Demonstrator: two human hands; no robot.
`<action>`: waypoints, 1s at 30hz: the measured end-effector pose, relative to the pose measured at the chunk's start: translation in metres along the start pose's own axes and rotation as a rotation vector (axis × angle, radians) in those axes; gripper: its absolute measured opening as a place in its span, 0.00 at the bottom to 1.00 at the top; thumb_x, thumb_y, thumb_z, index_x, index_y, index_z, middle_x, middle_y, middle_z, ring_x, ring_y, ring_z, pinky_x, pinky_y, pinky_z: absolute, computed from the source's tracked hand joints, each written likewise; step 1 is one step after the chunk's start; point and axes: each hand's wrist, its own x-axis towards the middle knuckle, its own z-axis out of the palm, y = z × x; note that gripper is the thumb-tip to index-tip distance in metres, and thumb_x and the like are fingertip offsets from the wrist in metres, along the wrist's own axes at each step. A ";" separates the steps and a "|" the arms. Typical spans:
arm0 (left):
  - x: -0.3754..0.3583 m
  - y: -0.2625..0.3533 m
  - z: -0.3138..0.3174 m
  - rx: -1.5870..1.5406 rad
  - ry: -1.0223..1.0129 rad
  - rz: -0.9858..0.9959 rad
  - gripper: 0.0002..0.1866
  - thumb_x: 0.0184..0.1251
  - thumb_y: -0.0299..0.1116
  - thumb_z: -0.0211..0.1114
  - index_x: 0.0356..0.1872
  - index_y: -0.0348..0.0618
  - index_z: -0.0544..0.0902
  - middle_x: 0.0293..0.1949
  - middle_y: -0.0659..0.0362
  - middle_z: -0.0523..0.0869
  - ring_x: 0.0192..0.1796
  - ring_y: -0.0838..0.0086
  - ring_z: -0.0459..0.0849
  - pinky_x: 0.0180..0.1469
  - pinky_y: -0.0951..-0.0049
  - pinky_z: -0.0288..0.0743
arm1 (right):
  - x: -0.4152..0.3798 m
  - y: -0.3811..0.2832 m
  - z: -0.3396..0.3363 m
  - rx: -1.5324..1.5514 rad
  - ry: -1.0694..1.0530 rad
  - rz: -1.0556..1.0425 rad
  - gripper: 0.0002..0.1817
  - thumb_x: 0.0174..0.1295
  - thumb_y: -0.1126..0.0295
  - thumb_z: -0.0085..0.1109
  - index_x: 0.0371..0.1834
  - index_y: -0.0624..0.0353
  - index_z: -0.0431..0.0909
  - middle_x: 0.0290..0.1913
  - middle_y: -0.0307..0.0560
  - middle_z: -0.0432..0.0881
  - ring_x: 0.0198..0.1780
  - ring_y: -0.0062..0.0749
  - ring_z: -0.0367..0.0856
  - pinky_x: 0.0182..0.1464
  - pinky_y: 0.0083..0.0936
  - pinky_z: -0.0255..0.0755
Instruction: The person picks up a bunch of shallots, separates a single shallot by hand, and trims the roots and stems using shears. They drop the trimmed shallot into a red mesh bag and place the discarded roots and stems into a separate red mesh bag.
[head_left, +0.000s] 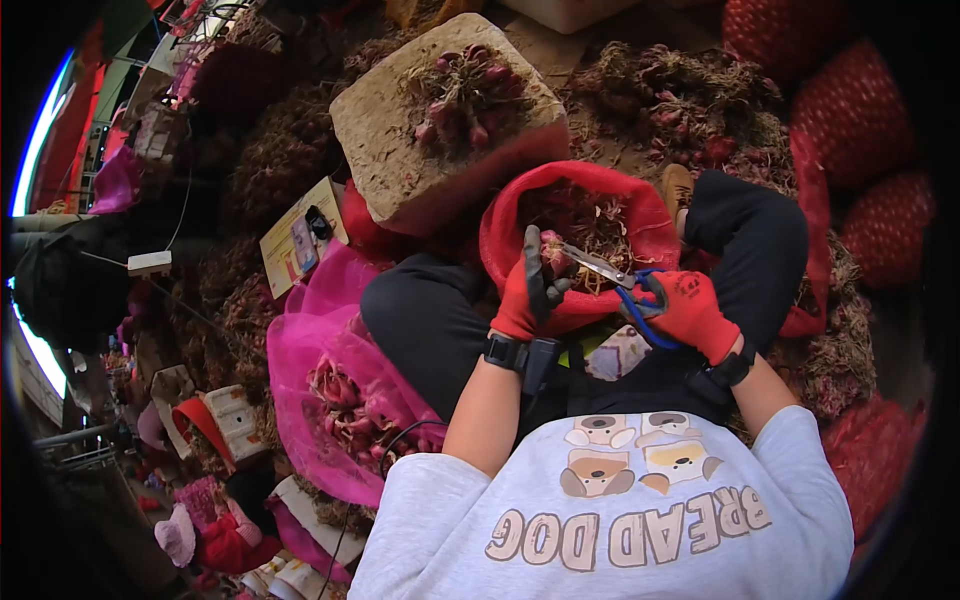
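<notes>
My left hand, in a red glove with dark grey palm and fingers, is closed on a reddish shallot over the opening of a red mesh bag. In my right hand, also red-gloved, is a pair of scissors with blue handles. Their blades point left, with the tips right at the shallot. Dry roots and trimmings lie inside the bag, which stands between my bent legs.
Ahead, a bunch of shallots rests on a dirty foam block. A pink net bag with more shallots lies left. Heaped shallots and full red mesh sacks are at right. A phone lies on a card.
</notes>
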 end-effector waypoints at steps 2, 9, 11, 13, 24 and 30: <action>0.000 0.007 0.004 -0.021 0.018 -0.072 0.26 0.70 0.60 0.42 0.53 0.50 0.71 0.35 0.63 0.78 0.26 0.83 0.75 0.23 0.87 0.66 | -0.001 0.000 0.002 -0.029 -0.005 0.011 0.25 0.47 0.40 0.63 0.28 0.53 0.76 0.24 0.45 0.79 0.27 0.41 0.80 0.29 0.34 0.70; 0.010 0.009 0.004 -0.306 -0.055 -0.300 0.23 0.71 0.53 0.49 0.61 0.55 0.66 0.42 0.64 0.78 0.25 0.85 0.69 0.19 0.89 0.57 | -0.003 0.013 0.014 -0.174 0.080 -0.033 0.21 0.50 0.46 0.64 0.28 0.53 0.77 0.24 0.47 0.78 0.29 0.44 0.79 0.29 0.36 0.70; 0.005 0.016 0.011 -0.257 -0.065 -0.206 0.23 0.71 0.53 0.49 0.59 0.53 0.68 0.41 0.65 0.78 0.25 0.86 0.69 0.18 0.90 0.56 | 0.000 0.010 0.006 -0.114 0.036 -0.005 0.19 0.51 0.48 0.64 0.28 0.53 0.77 0.24 0.48 0.78 0.29 0.45 0.79 0.29 0.36 0.70; 0.003 0.022 0.013 -0.259 -0.058 -0.143 0.22 0.71 0.53 0.50 0.58 0.54 0.69 0.41 0.66 0.78 0.25 0.86 0.69 0.18 0.90 0.56 | 0.005 0.000 -0.009 0.053 -0.050 0.058 0.19 0.51 0.48 0.64 0.30 0.53 0.77 0.25 0.47 0.78 0.30 0.44 0.79 0.30 0.36 0.70; 0.008 0.018 0.012 -0.285 0.095 -0.183 0.18 0.73 0.48 0.48 0.54 0.50 0.72 0.35 0.71 0.72 0.30 0.88 0.74 0.21 0.91 0.61 | -0.002 -0.001 -0.018 -0.213 0.124 -0.106 0.25 0.49 0.42 0.63 0.33 0.54 0.75 0.30 0.46 0.77 0.31 0.41 0.78 0.34 0.33 0.68; 0.009 0.011 0.000 -0.167 -0.110 -0.143 0.17 0.74 0.44 0.46 0.54 0.48 0.71 0.32 0.70 0.71 0.27 0.90 0.71 0.23 0.90 0.63 | -0.003 0.014 -0.010 -0.211 0.004 -0.058 0.25 0.47 0.44 0.64 0.37 0.52 0.75 0.32 0.44 0.77 0.35 0.39 0.79 0.37 0.33 0.68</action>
